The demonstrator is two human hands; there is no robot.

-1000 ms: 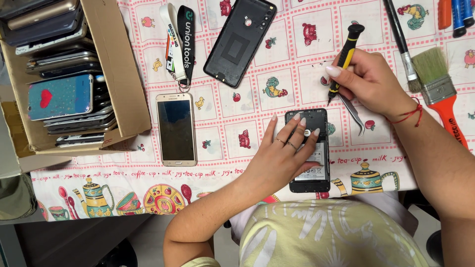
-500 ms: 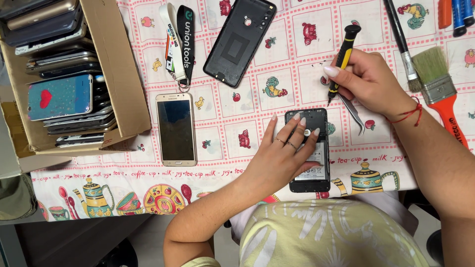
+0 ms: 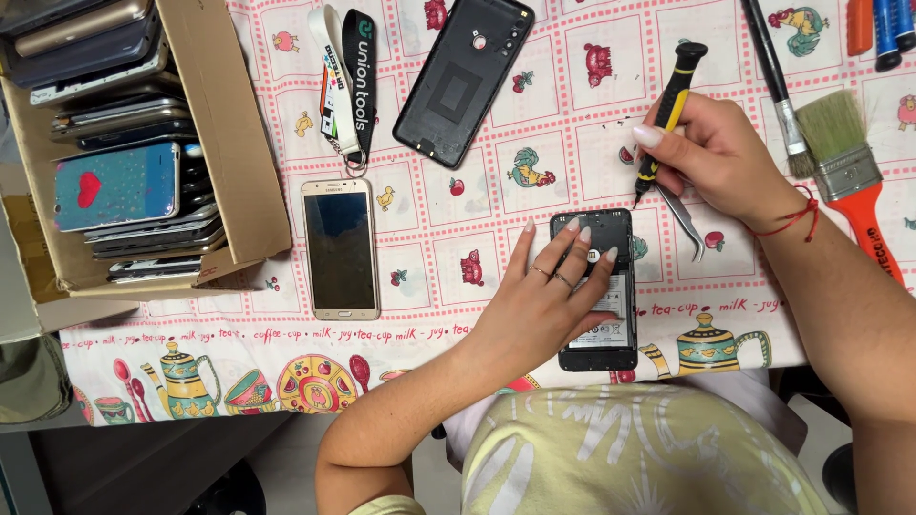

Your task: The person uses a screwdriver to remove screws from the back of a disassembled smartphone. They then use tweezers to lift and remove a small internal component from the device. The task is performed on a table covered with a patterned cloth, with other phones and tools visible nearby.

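Left hand [image 3: 549, 305] pressing flat, ungripped, on opened phone [image 3: 598, 291] overhanging table edge lower centre; right hand [image 3: 711, 157] gripping yellow-black screwdriver [image 3: 671, 105], probably tweezers [image 3: 689, 217] too; cardboard box [image 3: 224, 124] crowding upper left.

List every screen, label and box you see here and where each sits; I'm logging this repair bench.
Gold phone: left of centre, face up, dark screen.
Opened phone: under left hand, white label inside.
Cardboard box: far left, brown, stacked phones.
Lanyard: top centre, black with white lettering.
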